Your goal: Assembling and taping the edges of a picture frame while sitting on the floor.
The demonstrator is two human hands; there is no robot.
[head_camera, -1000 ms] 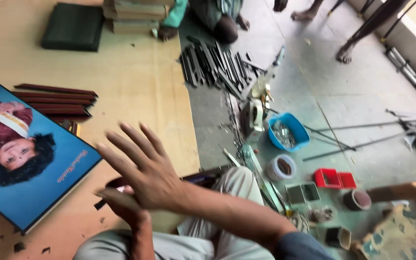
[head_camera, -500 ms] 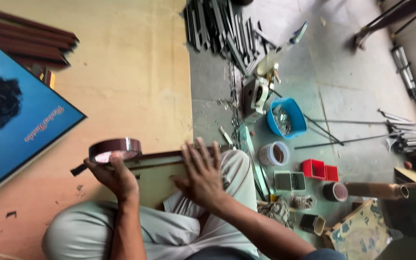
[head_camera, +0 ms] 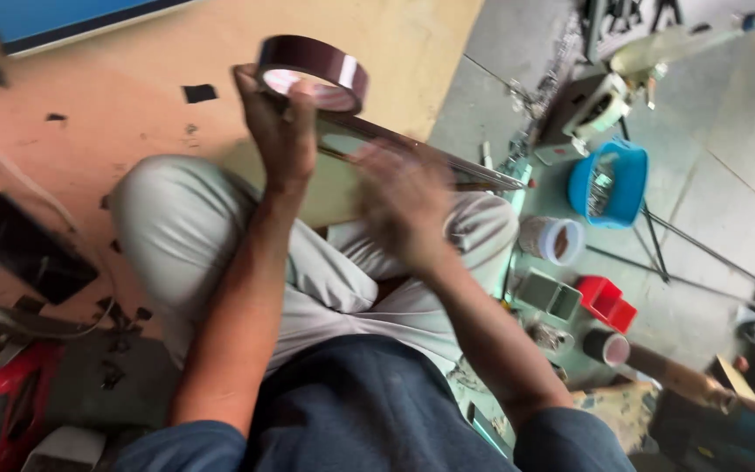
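The left hand (head_camera: 280, 131) is raised above the bent knee, fingers wrapped around a roll of dark brown tape (head_camera: 312, 72), a wide glossy ring with a pale inner core, tilted and slightly blurred. Just right of it a long thin framed panel (head_camera: 412, 153) lies across the lap, and the right hand (head_camera: 404, 205) rests over it, too blurred to tell how its fingers stand. Farther right on the grey floor sit a blue bowl (head_camera: 609, 183) and a red box (head_camera: 606, 302).

On the grey floor (head_camera: 727, 201), a blue basket (head_camera: 609, 183) of metal bits sits near a white tub (head_camera: 552, 239), a red box (head_camera: 606, 301) and a grey tray (head_camera: 550, 294); a black phone (head_camera: 24, 247) lies far left on the tan board (head_camera: 133, 114)
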